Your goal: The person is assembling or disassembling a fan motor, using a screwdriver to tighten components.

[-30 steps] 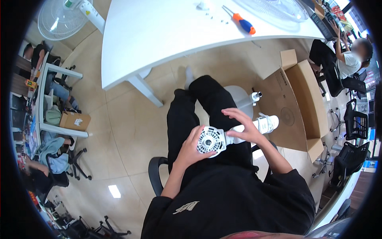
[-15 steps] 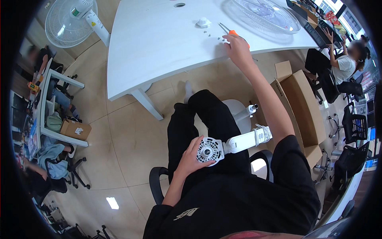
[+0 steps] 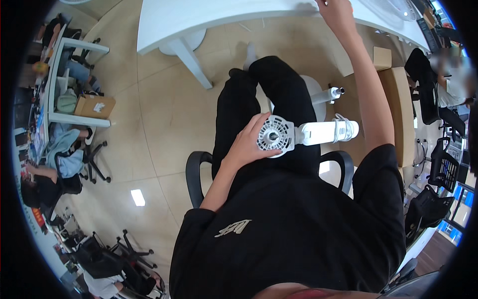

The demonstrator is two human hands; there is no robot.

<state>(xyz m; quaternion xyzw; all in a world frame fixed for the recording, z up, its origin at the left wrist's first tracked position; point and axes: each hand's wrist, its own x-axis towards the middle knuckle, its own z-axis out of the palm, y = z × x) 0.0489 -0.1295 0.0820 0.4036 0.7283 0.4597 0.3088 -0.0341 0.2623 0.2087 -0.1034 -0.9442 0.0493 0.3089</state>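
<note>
My left hand [image 3: 247, 141] is closed round the edge of a white fan motor housing [image 3: 285, 130], its slotted round front and central shaft facing up over my lap. A white fan neck [image 3: 318, 133] runs right from the housing, with a white power cord [image 3: 343, 129] wound about its far end. My right hand [image 3: 338, 19] reaches far forward over the white table [image 3: 199, 17], near its front edge. The picture's upper edge cuts off its fingertips, so what they touch is hidden.
A clear round fan guard [image 3: 391, 7] lies on the table at upper right. Below stands a white pole [image 3: 326, 95] on a round base. An open cardboard box [image 3: 398, 114] is on the floor at right. Chair armrests [image 3: 195, 174] flank me. Other people sit nearby.
The view has tipped down, so most of the tabletop, with its screwdriver and screws, has left the picture. My left hand still grips the motor housing; my right arm stays stretched forward.
</note>
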